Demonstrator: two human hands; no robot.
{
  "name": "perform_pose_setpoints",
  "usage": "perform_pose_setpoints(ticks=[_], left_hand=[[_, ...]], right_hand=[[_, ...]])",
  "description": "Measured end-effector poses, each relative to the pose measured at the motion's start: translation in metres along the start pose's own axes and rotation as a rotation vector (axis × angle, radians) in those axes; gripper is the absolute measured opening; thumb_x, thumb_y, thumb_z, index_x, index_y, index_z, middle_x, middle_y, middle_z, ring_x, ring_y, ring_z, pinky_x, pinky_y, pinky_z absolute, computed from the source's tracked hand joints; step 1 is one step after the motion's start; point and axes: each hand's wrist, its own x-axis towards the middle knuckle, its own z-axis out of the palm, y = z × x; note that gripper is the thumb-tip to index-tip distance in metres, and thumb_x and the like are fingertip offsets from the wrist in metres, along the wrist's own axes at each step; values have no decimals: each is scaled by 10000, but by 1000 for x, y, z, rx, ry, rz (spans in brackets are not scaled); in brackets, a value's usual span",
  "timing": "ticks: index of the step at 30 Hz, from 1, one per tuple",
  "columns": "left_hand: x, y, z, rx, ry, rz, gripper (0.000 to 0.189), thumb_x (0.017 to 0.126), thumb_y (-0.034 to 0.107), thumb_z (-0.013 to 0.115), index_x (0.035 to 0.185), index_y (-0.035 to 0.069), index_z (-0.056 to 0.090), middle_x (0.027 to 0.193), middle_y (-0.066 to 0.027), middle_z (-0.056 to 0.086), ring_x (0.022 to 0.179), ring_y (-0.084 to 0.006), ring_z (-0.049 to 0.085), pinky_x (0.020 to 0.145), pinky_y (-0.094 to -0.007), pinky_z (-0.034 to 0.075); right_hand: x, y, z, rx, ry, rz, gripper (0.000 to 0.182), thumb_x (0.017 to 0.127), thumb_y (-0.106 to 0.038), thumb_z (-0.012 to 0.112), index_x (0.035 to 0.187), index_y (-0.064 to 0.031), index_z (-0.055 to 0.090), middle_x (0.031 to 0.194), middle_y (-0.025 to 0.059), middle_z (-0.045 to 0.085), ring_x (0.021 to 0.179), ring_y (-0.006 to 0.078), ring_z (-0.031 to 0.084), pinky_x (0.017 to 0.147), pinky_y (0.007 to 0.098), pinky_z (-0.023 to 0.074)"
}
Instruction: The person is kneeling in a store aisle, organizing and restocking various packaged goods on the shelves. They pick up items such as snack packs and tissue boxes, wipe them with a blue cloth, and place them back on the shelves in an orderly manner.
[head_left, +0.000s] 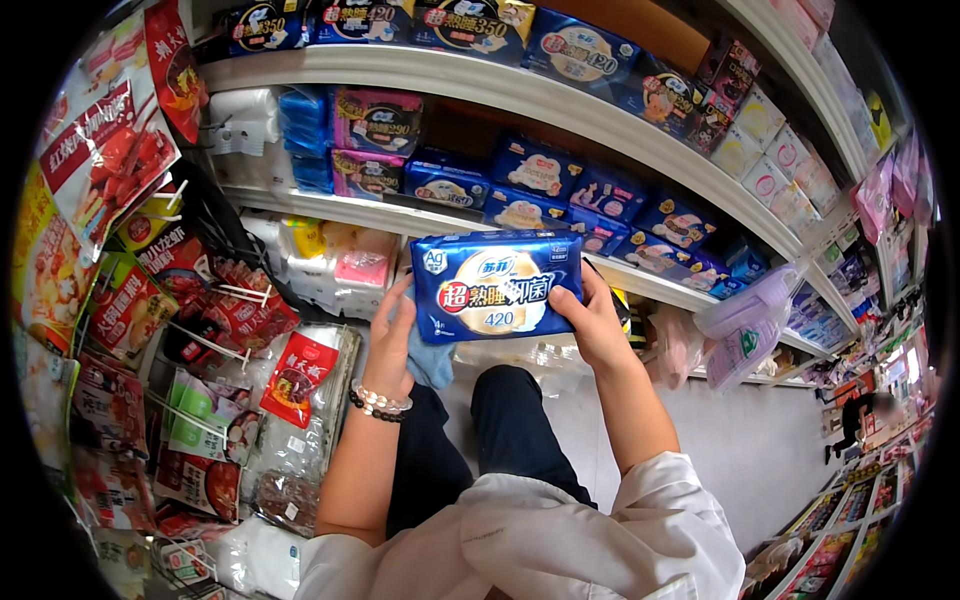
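Note:
Between my two hands I hold a blue pack of sanitary pads, its printed front turned up towards me. My left hand presses against the pack's left end, and a light blue cloth hangs beside that palm. Over the right end my right hand has its thumb on the front face; its other fingers are mostly hidden behind the pack. Beaded bracelets circle my left wrist. Beyond the pack, a white shelf bears similar blue packs and pink-and-black packs.
An upper shelf holds more pad packs. Food pouches hang from metal hooks at left, beside a red pouch lying on plastic-wrapped goods. Purple plastic bags hang at right. A person is far down the aisle.

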Motion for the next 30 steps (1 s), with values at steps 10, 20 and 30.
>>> perform_pose_setpoints(ticks=[10, 20, 30], left_hand=[[-16, -7, -50, -14, 339, -70, 396, 950, 347, 447, 1157, 15, 504, 1114, -113, 568, 1002, -210, 563, 854, -335, 469], [-18, -23, -35, 113, 247, -115, 154, 889, 167, 563, 867, 16, 587, 807, -71, 617, 703, -147, 607, 630, -271, 501], [-7, -28, 35, -26, -198, -152, 654, 745, 177, 754, 1285, 28, 417, 1218, -75, 535, 1093, -186, 529, 937, -337, 423]], right_hand=[[17, 8, 17, 97, 34, -118, 411, 839, -140, 618, 1203, 7, 496, 1088, 55, 582, 984, 108, 518, 885, 254, 404], [14, -7, 5, 86, 41, -169, 420, 844, -126, 633, 1211, 0, 473, 1087, 47, 583, 982, 103, 518, 880, 247, 405], [12, 11, -5, 89, -173, -56, 560, 828, -209, 681, 1280, -11, 416, 1131, 36, 567, 1003, 88, 527, 890, 247, 429]])
